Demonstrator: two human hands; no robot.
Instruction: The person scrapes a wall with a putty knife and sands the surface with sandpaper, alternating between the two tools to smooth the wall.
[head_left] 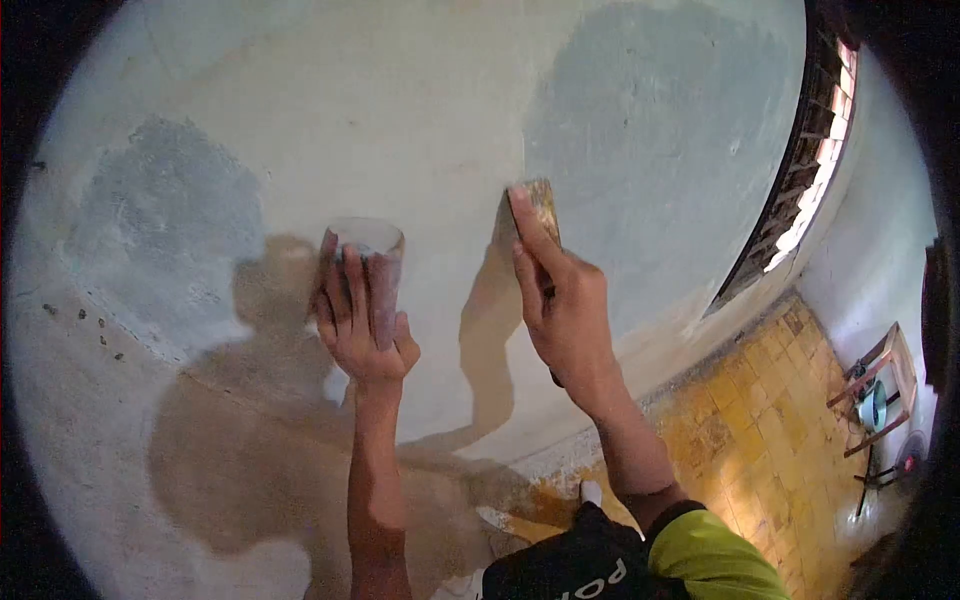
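My left hand is wrapped around a tapered, cloudy plastic cup, with its wide rim upward. Greyish residue coats the cup's side, and its contents are hidden. In my right hand is a flat putty knife, with the index finger stretched along it. The blade overlaps the pale wall beside the edge of a large grey patch. Another grey patch with a rough outline lies on the wall to the left of the cup.
A dark-framed louvred window is at the upper right. Below it spreads a yellow tiled floor. Near the far right wall stands a wooden stool, with a light-blue object by it. Shadows of my arms and head fall across the wall.
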